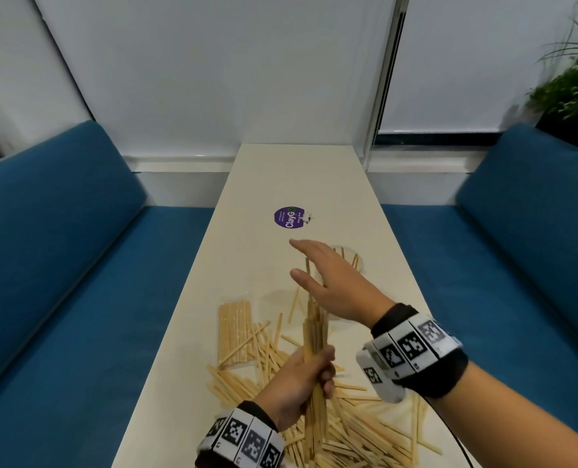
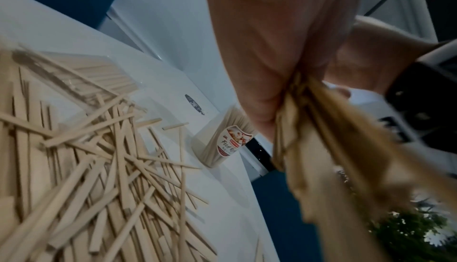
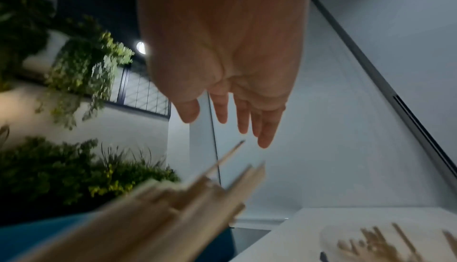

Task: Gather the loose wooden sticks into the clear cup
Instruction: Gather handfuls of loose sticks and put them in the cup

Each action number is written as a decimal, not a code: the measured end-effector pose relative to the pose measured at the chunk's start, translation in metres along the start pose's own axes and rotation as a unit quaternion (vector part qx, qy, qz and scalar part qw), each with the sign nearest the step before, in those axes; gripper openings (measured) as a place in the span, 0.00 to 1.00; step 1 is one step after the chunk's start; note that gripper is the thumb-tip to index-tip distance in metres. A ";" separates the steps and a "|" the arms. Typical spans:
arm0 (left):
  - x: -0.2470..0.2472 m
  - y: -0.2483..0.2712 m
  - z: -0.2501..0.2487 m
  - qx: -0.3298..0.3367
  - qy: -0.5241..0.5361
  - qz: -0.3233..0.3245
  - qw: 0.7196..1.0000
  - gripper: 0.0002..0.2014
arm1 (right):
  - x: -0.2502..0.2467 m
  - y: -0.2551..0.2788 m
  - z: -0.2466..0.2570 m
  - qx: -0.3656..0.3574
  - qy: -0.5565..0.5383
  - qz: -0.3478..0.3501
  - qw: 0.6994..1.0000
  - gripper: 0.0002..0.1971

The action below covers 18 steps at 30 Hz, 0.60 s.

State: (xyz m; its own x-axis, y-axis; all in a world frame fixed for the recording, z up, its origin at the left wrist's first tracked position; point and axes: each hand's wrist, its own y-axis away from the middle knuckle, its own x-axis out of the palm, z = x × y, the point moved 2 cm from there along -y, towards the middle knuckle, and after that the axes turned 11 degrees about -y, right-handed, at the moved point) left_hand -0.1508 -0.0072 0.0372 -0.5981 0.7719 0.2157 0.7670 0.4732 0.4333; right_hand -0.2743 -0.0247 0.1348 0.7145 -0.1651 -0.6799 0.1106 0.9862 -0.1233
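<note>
Nearest us on the white table, loose wooden sticks lie scattered, and our left hand is clamped around an upright bundle of sticks above them. We judge we are mid-transfer: next we must carry this bundle over and drop it end-first into the clear cup. Just beyond, our right hand hovers flat with fingers spread, holding nothing, over the cup, which already has some sticks in it.
</note>
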 end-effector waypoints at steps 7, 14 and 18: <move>0.001 0.001 -0.011 0.017 0.051 0.012 0.998 0.13 | 0.009 -0.002 -0.003 0.020 0.056 0.103 0.993 0.22; -0.001 -0.002 -0.013 0.052 0.051 -0.067 0.995 0.13 | 0.015 0.017 -0.019 0.051 -0.154 -0.042 0.986 0.21; -0.014 -0.002 -0.034 0.182 0.010 -0.202 0.962 0.17 | 0.034 0.042 -0.041 0.293 -0.417 -0.107 0.854 0.24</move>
State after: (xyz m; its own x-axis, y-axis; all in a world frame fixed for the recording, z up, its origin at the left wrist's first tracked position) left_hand -0.1518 -0.0337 0.0626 -0.8665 0.4866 0.1115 0.4987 0.8535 0.1512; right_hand -0.2735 0.0106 0.0774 0.8512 -0.5164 0.0944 0.4517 0.8121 0.3693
